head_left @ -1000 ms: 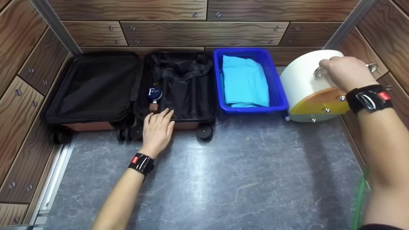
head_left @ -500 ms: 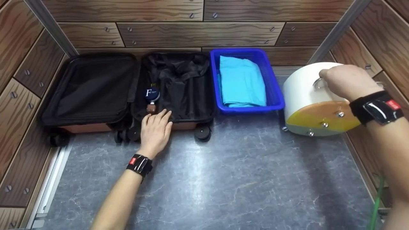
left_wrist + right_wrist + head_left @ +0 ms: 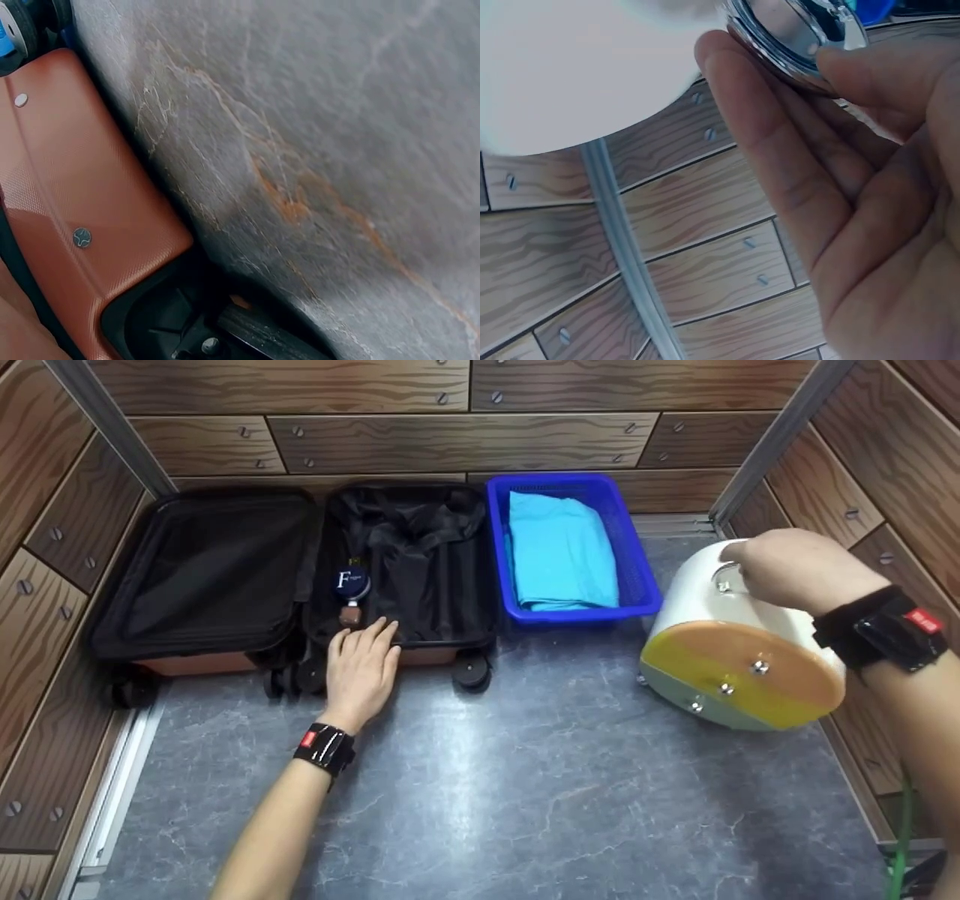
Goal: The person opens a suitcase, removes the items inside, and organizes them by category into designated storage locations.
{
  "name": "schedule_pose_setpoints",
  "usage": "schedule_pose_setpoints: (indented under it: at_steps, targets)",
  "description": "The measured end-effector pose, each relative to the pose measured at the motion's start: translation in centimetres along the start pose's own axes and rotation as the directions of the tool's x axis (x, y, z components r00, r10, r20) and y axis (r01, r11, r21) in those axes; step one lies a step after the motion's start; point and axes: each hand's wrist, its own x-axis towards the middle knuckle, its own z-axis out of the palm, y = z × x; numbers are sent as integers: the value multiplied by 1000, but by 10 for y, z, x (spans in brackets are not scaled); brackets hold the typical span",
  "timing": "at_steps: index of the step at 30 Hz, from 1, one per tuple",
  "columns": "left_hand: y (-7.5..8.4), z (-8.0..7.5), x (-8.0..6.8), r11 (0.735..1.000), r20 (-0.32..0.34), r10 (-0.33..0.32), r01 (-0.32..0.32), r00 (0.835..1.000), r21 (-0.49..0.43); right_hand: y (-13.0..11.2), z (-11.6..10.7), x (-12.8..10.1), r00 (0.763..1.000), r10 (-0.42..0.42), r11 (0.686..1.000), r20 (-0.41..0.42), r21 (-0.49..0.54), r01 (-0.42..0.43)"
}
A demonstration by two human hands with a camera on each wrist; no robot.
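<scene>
the right hand (image 3: 795, 570) curls its fingers (image 3: 780, 142) round a metal handle (image 3: 795, 41) on top of a white drum (image 3: 720, 607), which hangs tilted just off the grey bench (image 3: 525, 780), its orange and yellow end facing the person. the left hand (image 3: 361, 664) lies flat, fingers relaxed, on the near edge of the open suitcase (image 3: 300, 577), holding nothing. just left of the drum is a blue basket (image 3: 645, 585); a swing could knock it, or the smooth handle could slip from the fingers.
</scene>
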Motion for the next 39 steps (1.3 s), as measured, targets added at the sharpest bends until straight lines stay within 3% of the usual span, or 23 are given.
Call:
schedule_pose_setpoints:
  at_steps: [10, 14, 19, 28, 33, 39]
  targets:
    - [0, 1, 0, 1000, -2, -3, 3, 1000, 4, -20, -3, 4, 999, -15, 995, 34, 102, 12]
    - [0, 1, 1, 1000, 0, -5, 5, 1000, 7, -27, -6, 7, 995, 1, 988, 97, 156, -16]
    - [0, 1, 0, 1000, 13, -10, 10, 1000, 8, -38, -8, 10, 983, -2, 969, 183, 244, -43]
    - [0, 1, -1, 1000, 25, -9, 9, 1000, 9, -60, -15, 23, 969, -60, 916, 240, 400, -42]
    - [0, 1, -1, 1000, 33, -13, 13, 999, 11, -72, -16, 32, 963, -50, 888, 263, 453, -78]
    - [0, 1, 0, 1000, 35, -12, 11, 999, 15, -84, -16, 41, 969, -25, 878, 246, 469, -96]
